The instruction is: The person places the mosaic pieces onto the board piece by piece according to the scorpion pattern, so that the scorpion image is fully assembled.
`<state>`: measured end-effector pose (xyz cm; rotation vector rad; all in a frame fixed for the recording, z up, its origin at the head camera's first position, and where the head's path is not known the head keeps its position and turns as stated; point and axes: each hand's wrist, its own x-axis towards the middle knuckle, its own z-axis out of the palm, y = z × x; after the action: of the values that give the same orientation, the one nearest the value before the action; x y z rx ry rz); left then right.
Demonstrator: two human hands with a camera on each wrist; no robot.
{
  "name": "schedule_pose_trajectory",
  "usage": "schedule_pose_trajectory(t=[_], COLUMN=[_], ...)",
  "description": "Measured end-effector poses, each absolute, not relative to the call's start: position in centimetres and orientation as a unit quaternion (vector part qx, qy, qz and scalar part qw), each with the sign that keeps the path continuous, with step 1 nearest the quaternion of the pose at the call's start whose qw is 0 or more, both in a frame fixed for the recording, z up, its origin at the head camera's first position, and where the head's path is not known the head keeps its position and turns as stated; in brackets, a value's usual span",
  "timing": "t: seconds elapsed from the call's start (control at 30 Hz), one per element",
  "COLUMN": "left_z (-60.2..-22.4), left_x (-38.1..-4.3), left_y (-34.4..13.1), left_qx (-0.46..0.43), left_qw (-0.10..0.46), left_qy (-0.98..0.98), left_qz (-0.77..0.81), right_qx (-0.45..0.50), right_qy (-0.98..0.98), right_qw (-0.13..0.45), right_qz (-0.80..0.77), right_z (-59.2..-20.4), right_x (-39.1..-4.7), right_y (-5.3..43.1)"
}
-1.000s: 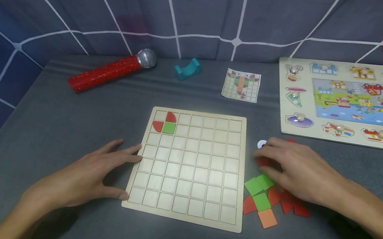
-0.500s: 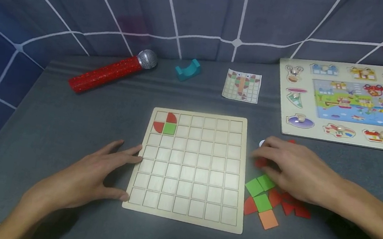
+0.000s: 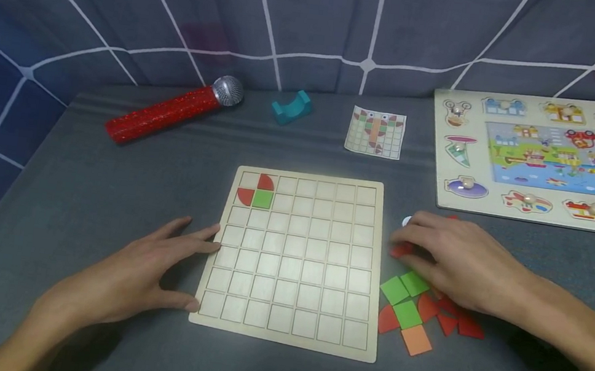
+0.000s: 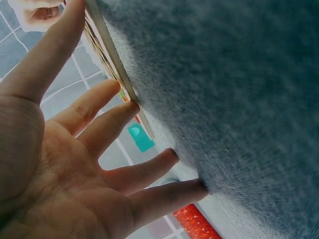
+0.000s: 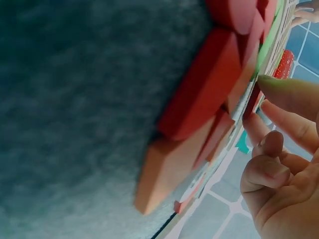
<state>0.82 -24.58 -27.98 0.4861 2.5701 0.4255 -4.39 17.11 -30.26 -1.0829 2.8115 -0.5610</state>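
A pale wooden grid board (image 3: 288,265) lies flat in front of me. Near its top left corner sit a green square (image 3: 262,198) and two red quarter-circles (image 3: 266,182). My left hand (image 3: 136,271) spreads its fingers at the board's left side, with the thumb and some fingertips touching the edge. Over a pile of loose pieces to the right of the board, my right hand (image 3: 460,267) pinches a red piece (image 5: 252,99) between thumb and fingers; its exact shape is partly covered. Green squares (image 3: 407,314), an orange square (image 3: 416,340) and several red pieces lie beneath and beside that hand.
A small pattern card (image 3: 359,140) lies beyond the board. A knobbed picture puzzle (image 3: 551,207) is at the far right. A red microphone (image 3: 167,112) and a teal curved block (image 3: 291,108) rest at the back, before a blue checked cloth (image 3: 323,21).
The red piece at my right fingertips has shifted slightly left and shows beside them. My left hand and the board stay put.
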Motion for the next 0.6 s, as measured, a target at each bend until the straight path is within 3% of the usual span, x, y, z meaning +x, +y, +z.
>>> schedule_pose_trajectory(t=[0.27,0.6], left_z=[-28.0,-28.0], left_x=[0.7,0.8], left_y=[-24.7,-24.7], left_qx=[0.172,0.185], left_qw=[0.254,0.235], left_qy=[0.939,0.941], left_qz=[0.156,0.158], right_qx=[-0.376,-0.385], right_qy=[0.898,0.89], right_qw=[0.003,0.051], right_qz=[-0.228,-0.238], right_z=[-29.7,-29.2], right_x=[-5.0,-7.0], right_y=[15.1,10.7])
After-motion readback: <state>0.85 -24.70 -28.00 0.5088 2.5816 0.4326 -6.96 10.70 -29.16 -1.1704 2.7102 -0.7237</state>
